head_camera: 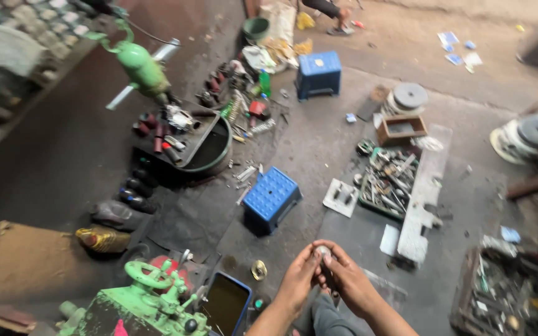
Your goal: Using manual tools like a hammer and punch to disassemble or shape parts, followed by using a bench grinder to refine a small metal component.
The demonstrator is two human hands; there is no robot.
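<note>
Low over the workshop floor (319,143), the left hand (300,280) and right hand (350,283) meet, and the fingers (311,256) of both are pressed together around a small grey metal part (323,251), held just above the person's knee. Only its rounded top shows between the fingertips, so I cannot tell its long axis or which way it points; what peeks out faces up, toward the head. The grip looks tight but crowded, and to my eye the danger is a slip: the piece is small and probably oily, and if it squirts free it would drop to the dark, cluttered floor, where it could roll in among the scrap and be hard to find. Just ahead of the hands stands a blue plastic stool (271,199), and to the right a tray of loose tools (386,180) beside a grey metal plate (423,193). At the lower left is a green machine with a handwheel (141,298), with a phone (225,303) lying next to it.
</note>
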